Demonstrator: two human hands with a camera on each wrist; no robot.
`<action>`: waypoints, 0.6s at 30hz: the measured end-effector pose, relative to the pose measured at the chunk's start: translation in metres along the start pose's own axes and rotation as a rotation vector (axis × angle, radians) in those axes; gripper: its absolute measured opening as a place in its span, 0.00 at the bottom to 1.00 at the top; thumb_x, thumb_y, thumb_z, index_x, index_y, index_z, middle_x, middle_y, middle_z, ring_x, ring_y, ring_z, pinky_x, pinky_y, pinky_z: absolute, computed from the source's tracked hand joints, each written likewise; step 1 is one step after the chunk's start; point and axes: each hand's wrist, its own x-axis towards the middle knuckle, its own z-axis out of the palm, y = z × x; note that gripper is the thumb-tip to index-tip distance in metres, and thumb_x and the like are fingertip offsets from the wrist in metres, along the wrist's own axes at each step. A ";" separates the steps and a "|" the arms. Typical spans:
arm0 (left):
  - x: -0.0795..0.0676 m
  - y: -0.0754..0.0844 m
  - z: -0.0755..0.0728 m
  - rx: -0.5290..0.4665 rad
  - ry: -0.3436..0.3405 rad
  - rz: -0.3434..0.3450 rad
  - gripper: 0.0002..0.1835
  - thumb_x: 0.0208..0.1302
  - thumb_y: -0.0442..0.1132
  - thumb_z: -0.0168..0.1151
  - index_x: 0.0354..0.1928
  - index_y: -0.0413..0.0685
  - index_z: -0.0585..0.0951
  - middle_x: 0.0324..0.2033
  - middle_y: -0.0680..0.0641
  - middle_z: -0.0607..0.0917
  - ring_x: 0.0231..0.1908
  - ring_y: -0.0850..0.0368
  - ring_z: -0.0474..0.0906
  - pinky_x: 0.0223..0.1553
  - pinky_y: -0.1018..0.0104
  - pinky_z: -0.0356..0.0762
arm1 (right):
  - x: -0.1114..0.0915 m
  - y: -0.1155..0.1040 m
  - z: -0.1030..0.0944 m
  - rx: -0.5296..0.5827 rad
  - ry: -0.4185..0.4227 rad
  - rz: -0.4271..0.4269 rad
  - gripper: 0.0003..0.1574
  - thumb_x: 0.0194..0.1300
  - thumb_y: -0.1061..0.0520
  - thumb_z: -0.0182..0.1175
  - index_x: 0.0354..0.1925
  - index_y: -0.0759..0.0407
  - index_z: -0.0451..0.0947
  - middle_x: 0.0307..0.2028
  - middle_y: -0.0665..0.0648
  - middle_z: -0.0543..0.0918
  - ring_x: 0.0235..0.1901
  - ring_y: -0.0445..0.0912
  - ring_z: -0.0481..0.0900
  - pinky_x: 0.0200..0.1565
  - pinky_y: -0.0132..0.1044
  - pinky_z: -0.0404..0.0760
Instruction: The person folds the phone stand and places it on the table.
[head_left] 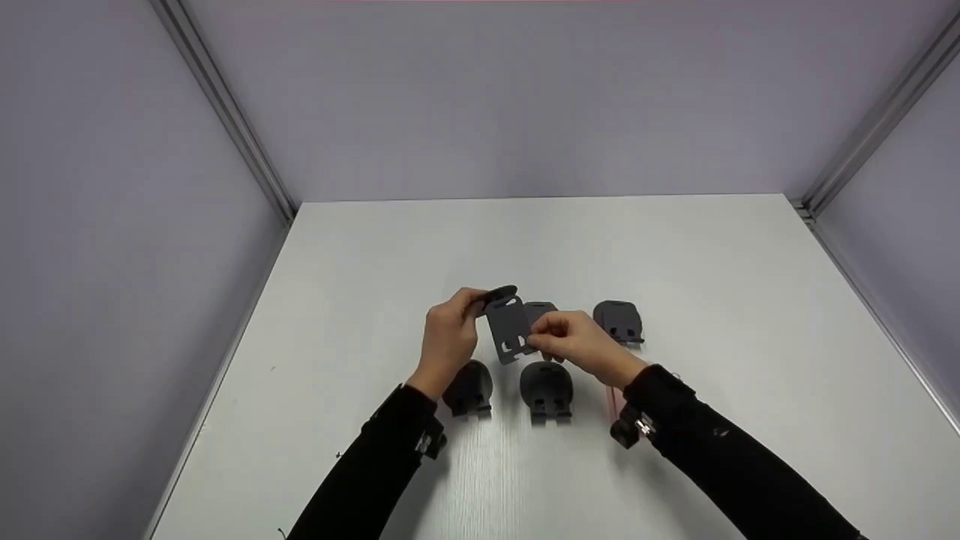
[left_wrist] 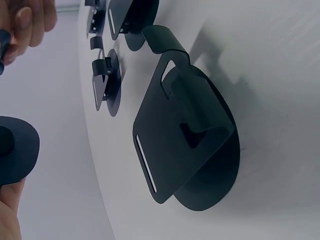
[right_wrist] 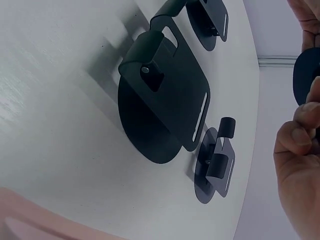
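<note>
Held up over the white table, a black phone stand (head_left: 507,327) has a flat slotted plate and a round base. My left hand (head_left: 448,337) grips it at its upper left, by the round base. At the plate's lower right edge, near the cut-outs, my right hand (head_left: 581,343) pinches it between thumb and fingers. In the right wrist view, the right hand (right_wrist: 300,160) overlaps part of the dark base (right_wrist: 304,75). The left wrist view catches the base (left_wrist: 24,150) above the left hand (left_wrist: 9,215).
Similar black stands rest on the table: one by the left wrist (head_left: 469,388), one at front centre (head_left: 546,390), one at right (head_left: 619,321), and another partly hidden behind the hands (head_left: 540,309). A pink object (head_left: 613,403) lies under the right sleeve. Walls border the table (head_left: 360,247).
</note>
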 end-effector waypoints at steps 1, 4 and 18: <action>0.000 0.000 0.000 0.001 0.001 -0.001 0.05 0.71 0.29 0.61 0.43 0.40 0.85 0.35 0.46 0.91 0.35 0.53 0.89 0.37 0.57 0.85 | 0.000 0.000 0.000 -0.002 -0.006 -0.001 0.10 0.71 0.55 0.65 0.42 0.63 0.82 0.30 0.52 0.80 0.31 0.48 0.76 0.34 0.35 0.75; -0.001 0.000 0.000 0.001 0.000 -0.004 0.05 0.71 0.29 0.61 0.43 0.40 0.85 0.35 0.46 0.91 0.35 0.53 0.89 0.37 0.58 0.85 | 0.000 0.000 0.000 -0.009 -0.025 -0.008 0.09 0.72 0.57 0.64 0.41 0.63 0.80 0.29 0.51 0.79 0.32 0.50 0.75 0.33 0.34 0.74; -0.002 0.002 0.001 -0.027 -0.007 -0.034 0.05 0.70 0.29 0.62 0.43 0.39 0.85 0.35 0.45 0.91 0.35 0.54 0.89 0.36 0.59 0.85 | 0.002 0.000 0.003 -0.066 -0.027 -0.011 0.08 0.72 0.57 0.64 0.39 0.63 0.77 0.29 0.54 0.79 0.32 0.51 0.77 0.33 0.36 0.76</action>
